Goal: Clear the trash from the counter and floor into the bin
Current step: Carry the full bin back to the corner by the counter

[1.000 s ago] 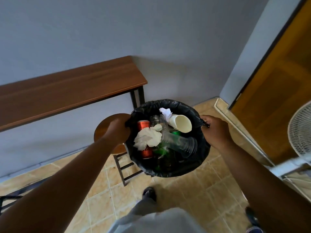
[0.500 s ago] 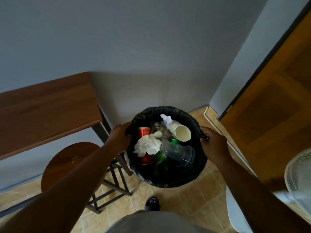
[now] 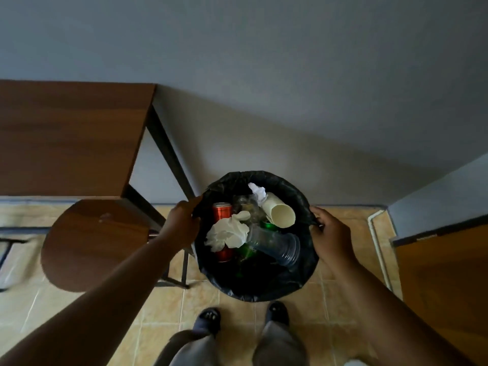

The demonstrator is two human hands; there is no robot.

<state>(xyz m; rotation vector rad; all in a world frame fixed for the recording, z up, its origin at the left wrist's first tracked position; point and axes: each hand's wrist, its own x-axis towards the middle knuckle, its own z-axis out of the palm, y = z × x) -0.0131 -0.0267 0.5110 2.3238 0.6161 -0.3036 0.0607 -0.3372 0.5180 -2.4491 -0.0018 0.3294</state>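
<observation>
Head view: both hands, left hand [image 3: 182, 223] and right hand [image 3: 330, 235], grasp the bin [image 3: 264, 289] rim. It sits over tan floor tiles [image 3: 203, 299], near a grey wall [image 3: 264, 88] and wooden counter [image 3: 71, 136].

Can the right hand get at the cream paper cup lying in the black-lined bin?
Probably yes: the right hand grips the black-lined bin rim beside the cream paper cup, which lies uncovered on top, once it lets go.

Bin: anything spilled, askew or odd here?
Nothing stands out. The bin holds cans, cups and tissue inside its liner, none hanging over the rim. The left hand and right hand grip opposite sides.
</observation>
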